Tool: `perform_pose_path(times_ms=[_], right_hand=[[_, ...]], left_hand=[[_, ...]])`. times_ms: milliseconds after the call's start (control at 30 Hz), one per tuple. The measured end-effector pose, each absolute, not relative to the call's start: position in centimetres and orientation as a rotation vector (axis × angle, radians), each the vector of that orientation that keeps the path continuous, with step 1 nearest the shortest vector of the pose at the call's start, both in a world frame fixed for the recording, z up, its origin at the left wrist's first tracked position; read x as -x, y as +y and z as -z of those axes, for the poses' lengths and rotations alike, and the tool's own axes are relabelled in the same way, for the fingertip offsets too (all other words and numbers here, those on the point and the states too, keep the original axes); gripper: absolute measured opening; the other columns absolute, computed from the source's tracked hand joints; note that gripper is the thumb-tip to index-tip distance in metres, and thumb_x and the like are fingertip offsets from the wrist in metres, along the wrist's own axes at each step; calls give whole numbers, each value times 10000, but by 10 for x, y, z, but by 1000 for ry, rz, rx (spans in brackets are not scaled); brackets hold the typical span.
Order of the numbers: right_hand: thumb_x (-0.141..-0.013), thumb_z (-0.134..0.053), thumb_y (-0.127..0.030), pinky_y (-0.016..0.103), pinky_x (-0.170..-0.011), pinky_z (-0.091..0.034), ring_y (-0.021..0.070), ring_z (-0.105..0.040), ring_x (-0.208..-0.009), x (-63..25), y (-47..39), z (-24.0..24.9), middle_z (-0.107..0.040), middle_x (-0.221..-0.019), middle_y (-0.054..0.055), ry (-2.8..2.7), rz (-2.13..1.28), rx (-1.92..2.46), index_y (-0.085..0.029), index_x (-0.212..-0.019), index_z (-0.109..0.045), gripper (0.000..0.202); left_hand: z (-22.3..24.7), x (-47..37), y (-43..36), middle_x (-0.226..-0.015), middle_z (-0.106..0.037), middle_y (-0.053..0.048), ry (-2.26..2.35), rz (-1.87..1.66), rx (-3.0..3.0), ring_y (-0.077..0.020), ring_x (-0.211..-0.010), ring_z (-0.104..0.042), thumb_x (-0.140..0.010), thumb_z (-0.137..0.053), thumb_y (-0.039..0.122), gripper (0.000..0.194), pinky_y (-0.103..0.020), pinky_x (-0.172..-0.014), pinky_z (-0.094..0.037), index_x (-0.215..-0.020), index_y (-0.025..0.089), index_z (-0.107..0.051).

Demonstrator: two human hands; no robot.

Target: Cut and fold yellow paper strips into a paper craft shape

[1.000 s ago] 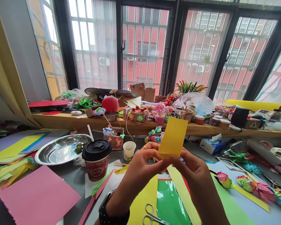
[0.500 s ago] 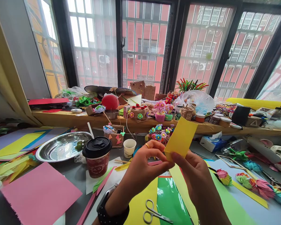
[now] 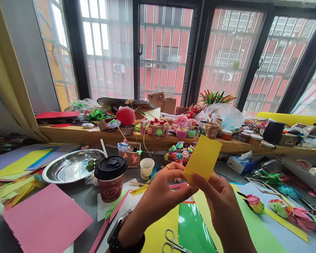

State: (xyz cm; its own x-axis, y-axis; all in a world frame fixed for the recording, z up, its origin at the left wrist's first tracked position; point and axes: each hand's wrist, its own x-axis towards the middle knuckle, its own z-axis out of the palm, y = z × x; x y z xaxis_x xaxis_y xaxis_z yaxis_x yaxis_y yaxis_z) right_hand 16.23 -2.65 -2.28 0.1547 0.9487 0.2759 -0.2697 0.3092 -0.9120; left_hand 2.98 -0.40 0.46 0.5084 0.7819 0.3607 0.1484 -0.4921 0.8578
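A piece of yellow paper (image 3: 205,154), folded along its lower edge, is held up over the table between both hands. My right hand (image 3: 218,193) pinches its lower right part, thumb in front and fingers behind. At the lower left corner, my left hand (image 3: 163,191) grips the paper between thumb and fingers, with a ring on one finger; its fingertips are partly hidden. Below the hands lie small metal scissors (image 3: 171,240) on yellow and green sheets. A shiny green sheet (image 3: 193,225) lies under my wrists.
A lidded cup with a straw (image 3: 111,181) stands left, near a steel plate (image 3: 48,172) and a small paper cup (image 3: 146,168). Pink paper (image 3: 47,218) lies front left. Folded paper flowers (image 3: 255,203) lie right. Crafts crowd the wooden windowsill (image 3: 68,135) behind.
The yellow paper has turned slightly, its face now showing broader. Both hands keep their hold on it. The whole view has shifted a little, with the scissors lower in the frame.
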Motion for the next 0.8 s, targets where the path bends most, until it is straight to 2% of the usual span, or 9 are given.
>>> perform_pose_path(times_ms=[167, 300, 433, 533, 633, 800], right_hand=[[-637, -654, -368, 335, -723, -458, 243, -589, -826, -164, -26, 26, -676, -811, 66, -1032, -1138, 833, -194, -789, -693, 234], [-639, -648, -388, 352, -795, -435, 244, -556, -915, -162, -24, 25, -643, -939, 65, -1046, -1136, 806, -205, -834, -677, 269], [-628, -669, -338, 294, -737, -461, 231, -522, -950, -163, -24, 23, -587, -947, 51, -1115, -969, 851, -200, -681, -671, 148], [-653, -651, -327, 269, -712, -463, 221, -507, -948, -165, -25, 23, -547, -903, 39, -1142, -891, 861, -196, -614, -659, 137], [-667, -636, -341, 295, -758, -449, 227, -500, -950, -168, -25, 24, -541, -890, 41, -1176, -908, 843, -203, -667, -683, 145], [-731, -567, -363, 322, -849, -399, 220, -489, -987, -170, -22, 24, -557, -992, 41, -1204, -913, 819, -213, -756, -690, 195]], left_hand=[[-5, -31, -5, -856, -534, -52, 757, -1042, -1893, -170, -855, -512, -668, -632, 304, 164, -281, -793, -390, -651, 144, -659], [-3, -30, -4, -843, -527, -50, 777, -1142, -1858, -178, -853, -505, -679, -618, 324, 177, -298, -795, -386, -660, 152, -659], [-2, -29, -2, -847, -528, -49, 762, -1179, -1844, -180, -865, -497, -698, -596, 330, 178, -304, -804, -379, -700, 165, -661], [-3, -29, -3, -823, -521, -47, 793, -1187, -1888, -175, -839, -489, -697, -599, 321, 173, -300, -787, -380, -666, 160, -654], [-3, -29, -3, -823, -512, -41, 780, -1167, -1903, -171, -833, -485, -701, -596, 311, 161, -297, -785, -381, -669, 162, -648], [-1, -27, 0, -860, -509, -42, 732, -1108, -1875, -177, -877, -491, -710, -587, 291, 148, -305, -821, -371, -746, 162, -649]])
